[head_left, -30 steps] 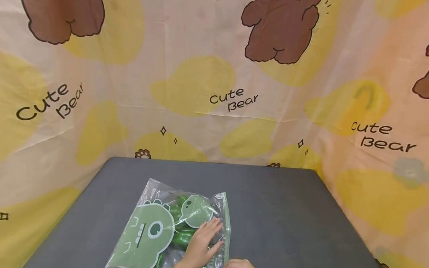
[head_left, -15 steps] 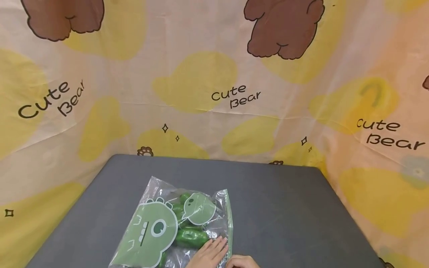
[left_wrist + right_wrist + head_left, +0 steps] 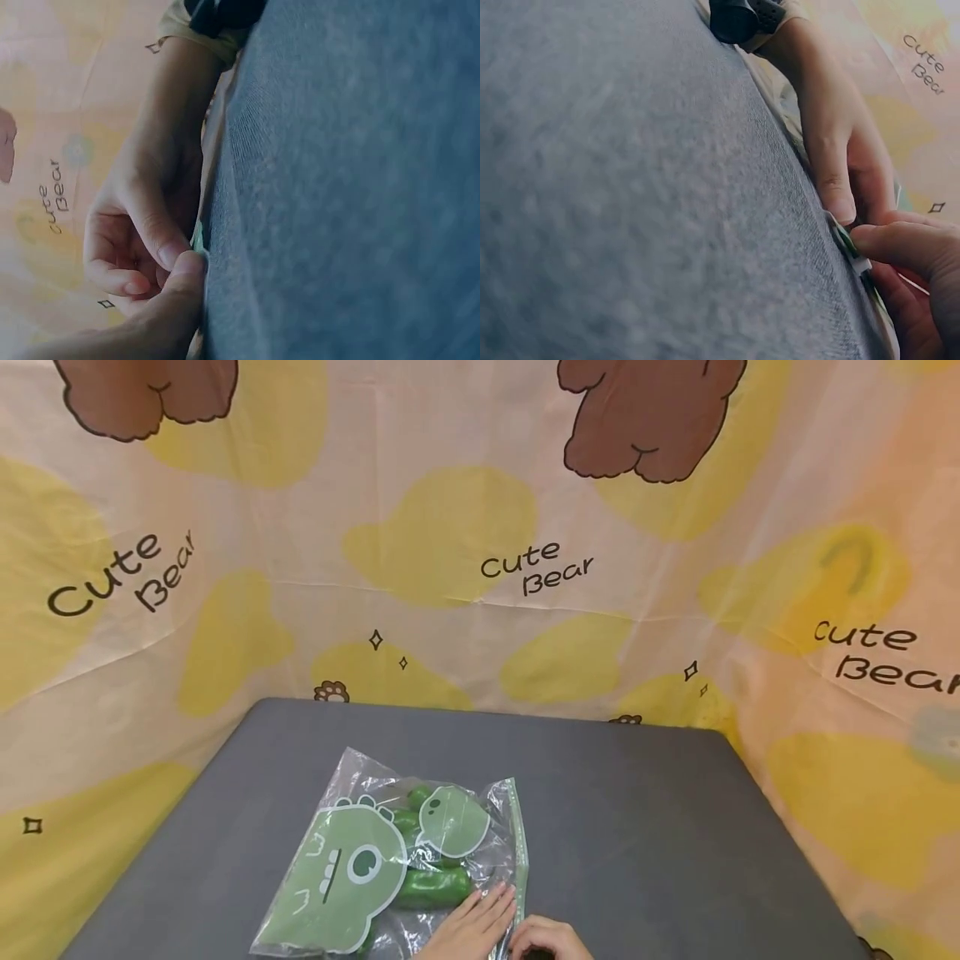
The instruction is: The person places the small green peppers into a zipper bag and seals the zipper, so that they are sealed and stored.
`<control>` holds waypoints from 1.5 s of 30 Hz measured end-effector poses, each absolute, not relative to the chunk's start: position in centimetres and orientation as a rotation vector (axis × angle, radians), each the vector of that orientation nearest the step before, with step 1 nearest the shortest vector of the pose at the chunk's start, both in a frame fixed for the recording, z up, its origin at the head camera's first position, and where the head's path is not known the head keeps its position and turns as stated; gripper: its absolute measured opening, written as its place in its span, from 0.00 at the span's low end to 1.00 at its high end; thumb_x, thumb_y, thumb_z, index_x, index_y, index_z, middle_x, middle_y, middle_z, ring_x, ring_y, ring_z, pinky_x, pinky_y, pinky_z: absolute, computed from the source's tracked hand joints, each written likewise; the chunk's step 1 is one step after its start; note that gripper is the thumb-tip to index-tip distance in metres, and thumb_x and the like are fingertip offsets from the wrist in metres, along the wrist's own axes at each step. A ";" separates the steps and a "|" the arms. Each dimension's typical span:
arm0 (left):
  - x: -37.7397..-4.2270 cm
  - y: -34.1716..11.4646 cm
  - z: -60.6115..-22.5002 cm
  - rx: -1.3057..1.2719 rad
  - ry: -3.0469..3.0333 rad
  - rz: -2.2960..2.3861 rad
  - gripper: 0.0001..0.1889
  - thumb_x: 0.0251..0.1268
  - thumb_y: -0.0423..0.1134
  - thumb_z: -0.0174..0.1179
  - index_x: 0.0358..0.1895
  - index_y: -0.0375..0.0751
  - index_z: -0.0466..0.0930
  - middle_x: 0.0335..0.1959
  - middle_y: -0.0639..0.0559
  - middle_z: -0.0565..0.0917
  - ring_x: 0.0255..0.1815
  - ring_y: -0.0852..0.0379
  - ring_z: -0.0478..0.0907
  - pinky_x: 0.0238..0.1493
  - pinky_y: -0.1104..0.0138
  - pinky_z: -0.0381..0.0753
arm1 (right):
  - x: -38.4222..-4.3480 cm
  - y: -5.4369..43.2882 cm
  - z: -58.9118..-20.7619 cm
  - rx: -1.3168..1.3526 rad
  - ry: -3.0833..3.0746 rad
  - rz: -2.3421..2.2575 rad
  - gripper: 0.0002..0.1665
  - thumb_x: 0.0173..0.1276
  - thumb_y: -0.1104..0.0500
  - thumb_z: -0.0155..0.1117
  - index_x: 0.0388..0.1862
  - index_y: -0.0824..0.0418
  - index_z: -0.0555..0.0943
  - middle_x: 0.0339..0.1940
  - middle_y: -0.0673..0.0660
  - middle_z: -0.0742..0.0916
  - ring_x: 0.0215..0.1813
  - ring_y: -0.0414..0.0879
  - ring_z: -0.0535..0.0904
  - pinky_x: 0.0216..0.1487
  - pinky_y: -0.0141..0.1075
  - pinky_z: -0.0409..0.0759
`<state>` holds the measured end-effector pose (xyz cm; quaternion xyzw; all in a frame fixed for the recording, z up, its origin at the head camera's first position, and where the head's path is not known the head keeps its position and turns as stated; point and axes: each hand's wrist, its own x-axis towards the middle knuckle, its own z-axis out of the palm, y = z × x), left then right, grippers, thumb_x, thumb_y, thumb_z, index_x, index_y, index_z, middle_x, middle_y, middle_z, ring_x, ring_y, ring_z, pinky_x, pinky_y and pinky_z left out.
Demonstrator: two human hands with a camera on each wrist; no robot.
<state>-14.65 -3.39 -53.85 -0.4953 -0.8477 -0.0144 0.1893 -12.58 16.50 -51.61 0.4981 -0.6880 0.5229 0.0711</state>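
Note:
A clear zip bag (image 3: 367,868) printed with a green one-eyed monster lies near the front of the table, with glossy green, rounded long things (image 3: 435,888) inside. Along its right side runs a green closure strip (image 3: 520,835). My left hand (image 3: 468,927) lies over the bag's near right corner, fingers extended; in the right wrist view its thumb (image 3: 840,208) presses at the bag's edge. Beside it, my right hand (image 3: 549,938) is curled and pinches the strip's near end. A small white slider (image 3: 861,265) shows by the right thumb. Both thumbs nearly meet.
The grey table (image 3: 645,827) spreads behind and to the right of the bag. A printed cloth (image 3: 450,527) with bears and "Cute Bear" lettering hangs along its back and sides.
My left hand has slid toward me, from the bag's middle right to its near corner, uncovering a green piece. My right hand stays at the strip's near end. The head view has shifted slightly.

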 end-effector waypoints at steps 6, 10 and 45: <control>-15.1 -3.3 -52.5 -1.414 -2.364 -0.001 0.36 0.57 0.66 0.45 0.56 0.38 0.72 0.58 0.47 0.71 0.60 0.55 0.64 0.57 0.67 0.60 | -13.0 16.8 -51.3 1.468 -2.099 1.496 0.11 0.49 0.76 0.62 0.29 0.65 0.77 0.30 0.61 0.80 0.34 0.45 0.79 0.35 0.30 0.78; -15.1 -3.4 -52.2 -1.442 -2.399 0.007 0.35 0.58 0.65 0.44 0.56 0.39 0.73 0.57 0.48 0.72 0.59 0.56 0.65 0.56 0.67 0.61 | -13.3 16.7 -51.4 1.380 -2.133 1.494 0.12 0.47 0.79 0.63 0.28 0.66 0.78 0.28 0.59 0.81 0.32 0.44 0.79 0.33 0.30 0.79; -15.2 -3.3 -52.3 -1.497 -2.501 0.009 0.36 0.62 0.65 0.37 0.59 0.39 0.68 0.61 0.49 0.68 0.61 0.57 0.62 0.56 0.67 0.59 | -19.3 17.2 -53.4 0.700 -2.361 1.295 0.09 0.47 0.69 0.70 0.24 0.56 0.81 0.24 0.46 0.82 0.20 0.33 0.70 0.17 0.26 0.72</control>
